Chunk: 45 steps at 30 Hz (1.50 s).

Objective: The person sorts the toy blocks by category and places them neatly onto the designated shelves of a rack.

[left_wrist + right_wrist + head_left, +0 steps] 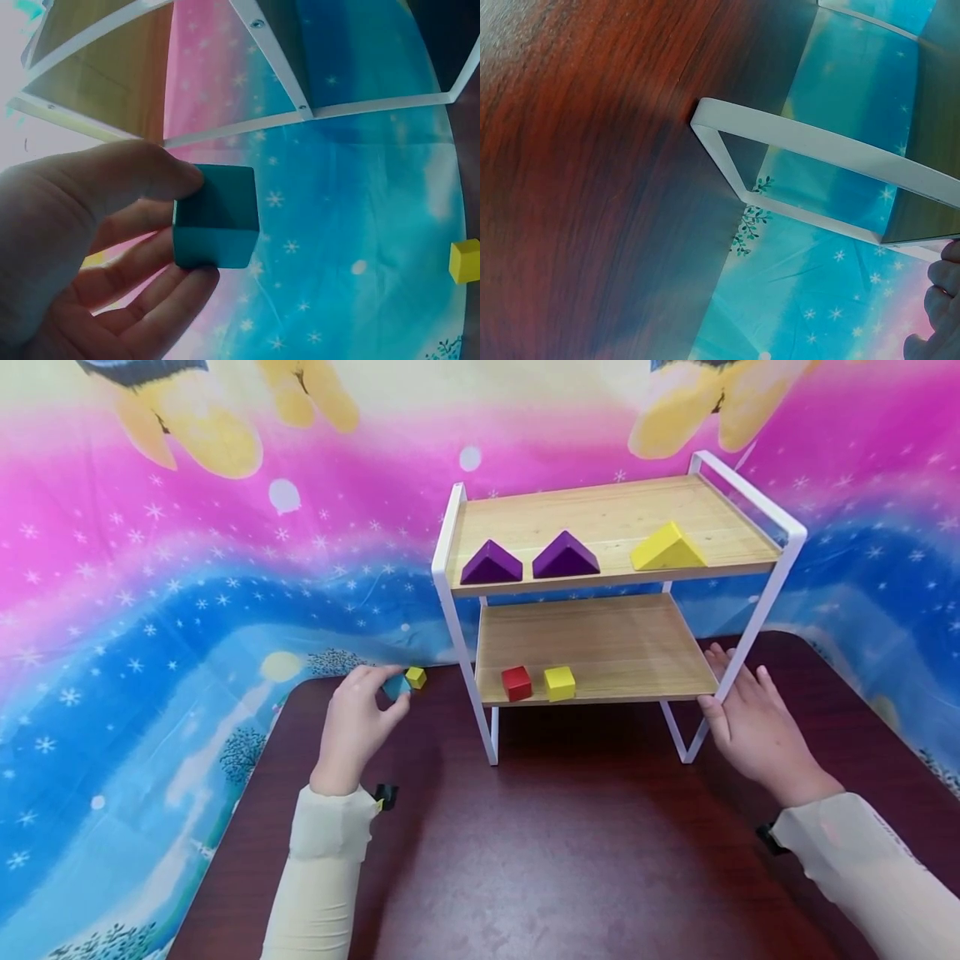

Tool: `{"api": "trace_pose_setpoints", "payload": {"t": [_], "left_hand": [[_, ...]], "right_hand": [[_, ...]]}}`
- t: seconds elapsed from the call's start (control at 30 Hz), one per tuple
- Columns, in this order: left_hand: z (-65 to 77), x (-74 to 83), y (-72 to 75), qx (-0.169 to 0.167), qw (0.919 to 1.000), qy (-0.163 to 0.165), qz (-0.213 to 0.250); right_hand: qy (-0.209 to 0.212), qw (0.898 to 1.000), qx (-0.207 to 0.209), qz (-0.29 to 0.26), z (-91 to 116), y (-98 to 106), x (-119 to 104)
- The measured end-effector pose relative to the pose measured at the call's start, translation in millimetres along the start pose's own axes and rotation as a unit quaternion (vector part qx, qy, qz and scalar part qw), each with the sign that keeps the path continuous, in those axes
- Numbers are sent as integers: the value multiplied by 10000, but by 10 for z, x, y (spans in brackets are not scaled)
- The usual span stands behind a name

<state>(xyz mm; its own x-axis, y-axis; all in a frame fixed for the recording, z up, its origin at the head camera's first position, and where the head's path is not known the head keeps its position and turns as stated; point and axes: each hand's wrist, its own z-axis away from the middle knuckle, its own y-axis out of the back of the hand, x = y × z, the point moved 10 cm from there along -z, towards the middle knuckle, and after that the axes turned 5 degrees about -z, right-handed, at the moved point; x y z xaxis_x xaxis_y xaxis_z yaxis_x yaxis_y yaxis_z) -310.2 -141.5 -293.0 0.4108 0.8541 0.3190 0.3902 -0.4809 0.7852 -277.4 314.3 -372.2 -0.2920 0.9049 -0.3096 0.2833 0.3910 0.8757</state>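
My left hand (358, 722) pinches a teal cube (216, 214) between thumb and fingers, held left of the two-tier shelf rack (585, 581). Behind the teal cube in the head view is a small yellow cube (416, 677). My right hand (765, 735) touches the rack's right side frame, fingers extended and thumb at the front post; only part of its fingers (941, 289) shows in the right wrist view. On the lower shelf sit a red cube (516, 683) and a yellow block (559, 683).
Two purple triangular blocks (491, 562) and a yellow triangular block (669, 547) stand along the upper shelf's front edge. White metal legs hold the rack on the dark red-brown table (525, 860). A patterned cloth (187, 610) hangs behind the table and at its sides.
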Motion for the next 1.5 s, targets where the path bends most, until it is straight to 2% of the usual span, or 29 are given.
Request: {"api": "trace_pose_setpoints", "payload": {"t": [0.2, 0.33, 0.57, 0.97, 1.5], "left_hand": [[17, 137, 115, 353, 9989, -289, 97], [27, 179, 135, 416, 9982, -419, 119], [55, 230, 123, 333, 9977, -534, 242], [69, 435, 156, 405, 9946, -884, 365], [129, 646, 62, 86, 9918, -1181, 473]], "right_hand": [[-24, 10000, -9, -38, 1, 1, 6], [-33, 10000, -10, -56, 4, -4, 12], [-55, 10000, -58, -34, -2, -17, 17], [-12, 10000, -48, -29, -8, -6, 16], [4, 10000, -21, -92, -3, -6, -3]]}}
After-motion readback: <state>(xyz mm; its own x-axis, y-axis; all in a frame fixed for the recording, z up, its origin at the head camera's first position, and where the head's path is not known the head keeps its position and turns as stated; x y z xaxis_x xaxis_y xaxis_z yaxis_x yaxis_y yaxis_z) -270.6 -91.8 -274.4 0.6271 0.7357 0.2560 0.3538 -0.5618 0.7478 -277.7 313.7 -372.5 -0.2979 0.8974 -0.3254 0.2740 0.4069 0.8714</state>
